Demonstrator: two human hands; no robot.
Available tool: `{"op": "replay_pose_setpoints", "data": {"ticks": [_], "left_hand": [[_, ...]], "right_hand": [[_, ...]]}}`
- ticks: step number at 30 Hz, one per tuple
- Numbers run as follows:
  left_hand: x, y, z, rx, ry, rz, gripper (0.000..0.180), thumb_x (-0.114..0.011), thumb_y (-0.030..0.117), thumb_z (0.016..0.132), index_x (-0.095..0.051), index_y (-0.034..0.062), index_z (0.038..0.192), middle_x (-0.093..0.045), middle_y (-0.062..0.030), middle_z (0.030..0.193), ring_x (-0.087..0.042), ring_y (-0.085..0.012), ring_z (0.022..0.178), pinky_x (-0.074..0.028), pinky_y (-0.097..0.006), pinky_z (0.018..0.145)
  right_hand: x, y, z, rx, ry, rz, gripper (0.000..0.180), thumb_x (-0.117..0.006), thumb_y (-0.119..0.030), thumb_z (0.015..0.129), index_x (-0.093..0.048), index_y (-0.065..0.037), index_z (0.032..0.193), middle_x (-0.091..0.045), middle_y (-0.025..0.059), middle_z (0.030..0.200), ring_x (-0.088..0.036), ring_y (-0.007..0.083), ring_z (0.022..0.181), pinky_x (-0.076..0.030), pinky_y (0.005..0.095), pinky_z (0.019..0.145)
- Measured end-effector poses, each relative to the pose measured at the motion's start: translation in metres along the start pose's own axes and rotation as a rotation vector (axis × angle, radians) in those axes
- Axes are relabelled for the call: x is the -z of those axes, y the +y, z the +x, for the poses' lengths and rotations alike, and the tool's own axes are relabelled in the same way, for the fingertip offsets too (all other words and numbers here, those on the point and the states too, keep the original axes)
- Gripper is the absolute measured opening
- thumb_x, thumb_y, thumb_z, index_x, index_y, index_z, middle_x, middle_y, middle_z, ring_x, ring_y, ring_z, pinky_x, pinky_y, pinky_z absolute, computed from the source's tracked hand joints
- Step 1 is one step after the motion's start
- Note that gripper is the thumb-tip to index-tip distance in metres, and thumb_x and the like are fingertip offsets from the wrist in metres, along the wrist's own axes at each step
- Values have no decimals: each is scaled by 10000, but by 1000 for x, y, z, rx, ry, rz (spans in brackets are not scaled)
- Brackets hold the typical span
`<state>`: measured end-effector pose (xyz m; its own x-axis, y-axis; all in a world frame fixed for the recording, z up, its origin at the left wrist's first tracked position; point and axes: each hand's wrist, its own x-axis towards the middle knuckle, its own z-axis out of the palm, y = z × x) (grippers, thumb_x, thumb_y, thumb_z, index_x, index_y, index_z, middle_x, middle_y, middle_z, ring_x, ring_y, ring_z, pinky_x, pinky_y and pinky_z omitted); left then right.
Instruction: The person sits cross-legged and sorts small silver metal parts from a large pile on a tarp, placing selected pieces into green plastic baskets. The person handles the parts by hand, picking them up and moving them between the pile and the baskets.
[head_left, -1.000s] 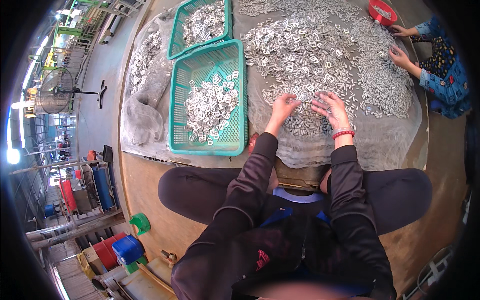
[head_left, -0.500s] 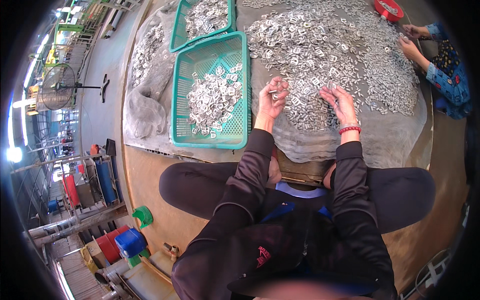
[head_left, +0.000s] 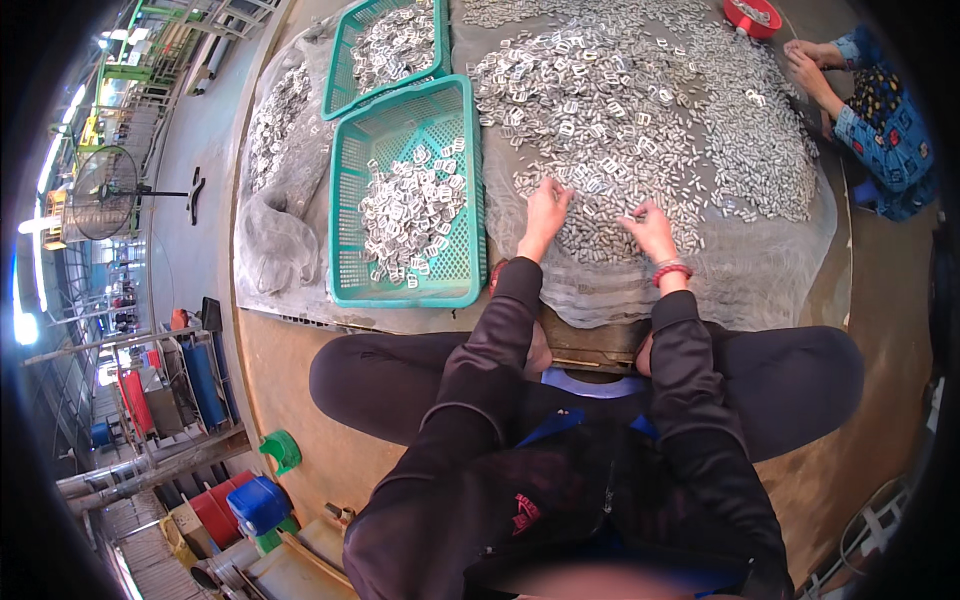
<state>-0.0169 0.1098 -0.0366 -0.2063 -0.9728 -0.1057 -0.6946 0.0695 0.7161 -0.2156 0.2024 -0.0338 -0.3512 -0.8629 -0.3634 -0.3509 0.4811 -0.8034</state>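
Observation:
My left hand (head_left: 545,215) is at the near edge of a wide heap of small grey metal pieces (head_left: 600,235). Its fingers are bent together over the pieces, and whatever they pinch is too small to make out. To its right, my right hand (head_left: 652,233), with red beads at the wrist, points its pinched thumb and forefinger at the same heap. I cannot tell what is between those fingertips. Flat slotted metal buckles (head_left: 570,110) lie mixed among the small pieces farther back. Left of my hands, a green plastic basket (head_left: 478,200) holds a pile of similar buckles (head_left: 405,215).
A second green basket (head_left: 335,75) with buckles stands behind the first. Grey netting (head_left: 285,235) lies at the left, and a grey sheet (head_left: 760,265) spreads under the heap. At the far right are another person's hands (head_left: 815,75) near a red bowl (head_left: 752,22).
Both my hands have come down from above the heap to its near edge, fingers turned toward the pieces. My right hand has shifted left. The whole view has shifted slightly.

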Motion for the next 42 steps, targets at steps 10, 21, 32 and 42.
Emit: {"op": "replay_pose_setpoints", "data": {"ticks": [10, 21, 32, 42], "left_hand": [[44, -9, -8, 345, -211, -544, 228, -660, 244, 751, -567, 38, 782, -607, -104, 726, -607, -258, 657, -499, -360, 582], [29, -3, -19, 273, -102, -350, 284, -565, 314, 843, -550, 32, 814, -627, -149, 809, -616, -296, 680, -482, -373, 549], [-4, 31, 2, -48, -124, 5, 379, -753, 320, 709, -642, 26, 920, -619, -110, 665, -603, -230, 614, -475, -362, 561], [-17, 21, 11, -90, -91, -97, 273, -653, 321, 787, -679, 56, 847, -633, -204, 777, -618, -354, 772, -475, -421, 696]], "right_hand": [[-5, -2, 21, -118, 99, 730, 239, -640, -147, 798, -476, -73, 641, -504, 17, 581, -488, 123, 488, -381, 258, 412], [-25, -48, 33, 284, -55, 233, 328, -641, -164, 793, -597, -55, 1099, -660, 123, 855, -643, 196, 753, -501, 311, 631], [-17, -20, 44, 88, 67, -149, 299, -708, -325, 724, -698, -57, 856, -657, 169, 797, -639, 308, 759, -489, 375, 690], [39, -37, 23, -56, -187, 1102, 174, -618, -161, 850, -587, -32, 962, -630, 62, 830, -633, 160, 694, -523, 229, 562]]}}
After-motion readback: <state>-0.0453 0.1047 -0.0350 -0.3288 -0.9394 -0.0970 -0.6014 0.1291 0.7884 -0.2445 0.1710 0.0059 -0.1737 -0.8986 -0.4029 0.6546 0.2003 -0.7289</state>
